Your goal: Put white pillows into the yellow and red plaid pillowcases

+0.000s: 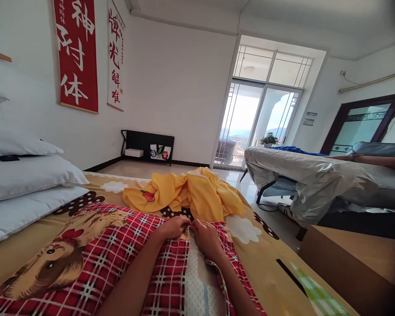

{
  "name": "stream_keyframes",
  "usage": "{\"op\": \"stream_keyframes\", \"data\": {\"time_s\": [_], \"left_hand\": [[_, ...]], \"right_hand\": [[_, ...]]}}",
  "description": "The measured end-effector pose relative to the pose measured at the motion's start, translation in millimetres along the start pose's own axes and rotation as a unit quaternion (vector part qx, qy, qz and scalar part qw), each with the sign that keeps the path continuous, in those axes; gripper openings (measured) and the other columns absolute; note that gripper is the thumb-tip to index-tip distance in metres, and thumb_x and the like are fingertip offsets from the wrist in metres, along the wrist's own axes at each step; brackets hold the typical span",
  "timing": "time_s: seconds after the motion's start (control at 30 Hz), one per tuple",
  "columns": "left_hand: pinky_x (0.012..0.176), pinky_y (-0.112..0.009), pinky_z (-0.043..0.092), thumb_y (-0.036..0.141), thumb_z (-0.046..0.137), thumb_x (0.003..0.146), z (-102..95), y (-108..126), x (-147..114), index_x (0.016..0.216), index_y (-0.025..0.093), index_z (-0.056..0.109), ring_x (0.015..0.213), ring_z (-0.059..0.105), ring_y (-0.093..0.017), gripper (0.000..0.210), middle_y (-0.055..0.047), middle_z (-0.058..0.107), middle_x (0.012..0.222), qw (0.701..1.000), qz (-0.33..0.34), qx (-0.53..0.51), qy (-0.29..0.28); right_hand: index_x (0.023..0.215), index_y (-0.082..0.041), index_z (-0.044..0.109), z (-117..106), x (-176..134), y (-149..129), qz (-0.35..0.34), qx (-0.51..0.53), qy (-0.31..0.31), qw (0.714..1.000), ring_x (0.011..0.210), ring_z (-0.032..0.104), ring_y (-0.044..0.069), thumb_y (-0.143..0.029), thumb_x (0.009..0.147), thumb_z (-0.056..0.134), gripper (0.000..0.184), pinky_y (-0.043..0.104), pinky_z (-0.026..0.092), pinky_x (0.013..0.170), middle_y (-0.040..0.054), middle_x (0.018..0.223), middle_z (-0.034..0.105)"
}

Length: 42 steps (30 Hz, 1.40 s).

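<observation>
A red plaid pillow cover (166,267) printed with chickens lies on the bed in front of me. Its opening gapes lengthwise, showing a pale dotted inner pillow (197,263) with blue stripes. My left hand (176,227) pinches the cover's edge at the far end of this opening. Close against it, my right hand (206,237) is closed on the same edge from the right side, fingertips nearly meeting the left ones. Just beyond both hands, a crumpled yellow cloth (204,193) with a small red print rests on the bed.
White pillows (29,175) are stacked at the left on the tan patterned bedsheet (266,272). A cardboard box (358,263) stands at the right. Behind it is a table with a silvery cover (303,166), where another person's arm (378,161) rests. A low black shelf (145,145) stands by the far wall.
</observation>
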<state>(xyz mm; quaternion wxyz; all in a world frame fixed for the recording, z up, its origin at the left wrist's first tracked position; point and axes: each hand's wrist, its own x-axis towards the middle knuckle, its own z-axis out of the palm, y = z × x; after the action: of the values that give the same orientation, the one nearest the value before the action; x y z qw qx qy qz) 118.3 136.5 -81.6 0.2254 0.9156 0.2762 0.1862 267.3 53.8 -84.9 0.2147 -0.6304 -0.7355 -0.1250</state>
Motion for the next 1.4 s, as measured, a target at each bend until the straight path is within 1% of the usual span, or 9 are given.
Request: {"op": "stream_keyframes", "data": {"time_s": [0.23, 0.33, 0.5, 0.67, 0.77, 0.93, 1.07, 1.2, 1.4], "left_hand": [[0.091, -0.026, 0.045, 0.01, 0.038, 0.087, -6.6, 11, 1, 0.099, 0.017, 0.06, 0.098, 0.056, -0.017, 0.026, -0.009, 0.057, 0.107, 0.994, 0.005, 0.104, -0.013], [0.087, -0.031, 0.047, 0.015, 0.044, 0.087, -28.4, 30, 1, 0.102, 0.02, 0.06, 0.096, 0.057, -0.02, 0.022, -0.008, 0.057, 0.106, 0.985, 0.016, 0.166, -0.043], [0.097, -0.047, 0.038, 0.016, 0.052, 0.084, -70.4, 77, -11, 0.113, 0.024, 0.058, 0.114, 0.049, -0.029, 0.031, -0.01, 0.051, 0.122, 0.964, 0.057, 0.255, -0.055], [0.096, -0.046, 0.036, 0.019, 0.041, 0.094, -93.6, 116, -35, 0.116, 0.024, 0.057, 0.111, 0.051, -0.026, 0.028, -0.01, 0.054, 0.121, 0.912, 0.124, 0.391, -0.025], [0.095, -0.044, 0.035, 0.019, 0.04, 0.095, -108.3, 133, -48, 0.116, 0.023, 0.056, 0.109, 0.052, -0.024, 0.028, -0.01, 0.055, 0.119, 0.884, 0.148, 0.443, 0.018], [0.092, -0.041, 0.033, 0.014, 0.033, 0.096, -142.8, 161, -70, 0.115, 0.018, 0.056, 0.107, 0.051, -0.024, 0.03, -0.012, 0.055, 0.121, 0.86, 0.188, 0.465, 0.09], [0.086, -0.036, 0.033, 0.011, 0.033, 0.095, -164.7, 181, -89, 0.113, 0.017, 0.055, 0.106, 0.051, -0.022, 0.03, -0.011, 0.055, 0.122, 0.856, 0.207, 0.457, 0.125], [0.084, -0.035, 0.033, 0.011, 0.033, 0.095, -171.9, 194, -104, 0.115, 0.017, 0.054, 0.101, 0.053, -0.021, 0.029, -0.01, 0.054, 0.121, 0.849, 0.211, 0.469, 0.118], [0.086, -0.036, 0.032, 0.015, 0.035, 0.096, -173.5, 194, -109, 0.106, 0.02, 0.057, 0.093, 0.053, -0.02, 0.025, -0.008, 0.056, 0.112, 0.827, 0.252, 0.483, 0.139]], "right_hand": [[0.086, -0.019, 0.061, -9, 0, 2, -0.034, -0.024, 0.041, 0.998, 0.078, 0.064, 0.016, -0.02, 0.095, 0.047, 0.016, 0.026, 0.034, 0.071, 0.0036, 0.082, 0.071], [0.086, -0.019, 0.06, -21, -1, 2, -0.048, -0.033, 0.073, 0.996, 0.077, 0.064, 0.016, -0.021, 0.096, 0.047, 0.017, 0.027, 0.034, 0.073, 0.0031, 0.08, 0.07], [0.085, -0.018, 0.06, -50, -10, -6, -0.076, -0.053, 0.135, 0.987, 0.076, 0.061, 0.017, -0.018, 0.095, 0.046, 0.017, 0.028, 0.034, 0.076, 0.0035, 0.077, 0.068], [0.083, -0.016, 0.06, -89, -25, -27, -0.16, -0.168, 0.221, 0.947, 0.069, 0.058, 0.017, -0.008, 0.092, 0.044, 0.019, 0.03, 0.034, 0.074, 0.0032, 0.07, 0.065], [0.083, -0.015, 0.06, -128, -27, -44, -0.192, -0.234, 0.172, 0.937, 0.071, 0.058, 0.019, -0.007, 0.091, 0.043, 0.02, 0.033, 0.033, 0.073, 0.0059, 0.072, 0.065], [0.097, -0.012, 0.057, -210, -16, -73, -0.216, -0.287, 0.057, 0.931, 0.069, 0.058, 0.017, -0.01, 0.092, 0.042, 0.016, 0.032, 0.031, 0.073, 0.0052, 0.074, 0.066], [0.099, -0.011, 0.056, -254, -16, -93, -0.254, -0.317, 0.044, 0.913, 0.067, 0.056, 0.016, -0.01, 0.095, 0.037, 0.019, 0.031, 0.029, 0.072, 0.004, 0.071, 0.065], [0.09, -0.012, 0.057, -265, -29, -110, -0.282, -0.342, 0.066, 0.894, 0.063, 0.053, 0.015, -0.007, 0.093, 0.036, 0.022, 0.031, 0.027, 0.072, 0.0033, 0.068, 0.063], [0.079, -0.012, 0.059, -257, -50, -132, -0.257, -0.407, 0.072, 0.874, 0.064, 0.053, 0.02, 0.0, 0.086, 0.035, 0.028, 0.034, 0.025, 0.065, 0.0063, 0.063, 0.059]]}}
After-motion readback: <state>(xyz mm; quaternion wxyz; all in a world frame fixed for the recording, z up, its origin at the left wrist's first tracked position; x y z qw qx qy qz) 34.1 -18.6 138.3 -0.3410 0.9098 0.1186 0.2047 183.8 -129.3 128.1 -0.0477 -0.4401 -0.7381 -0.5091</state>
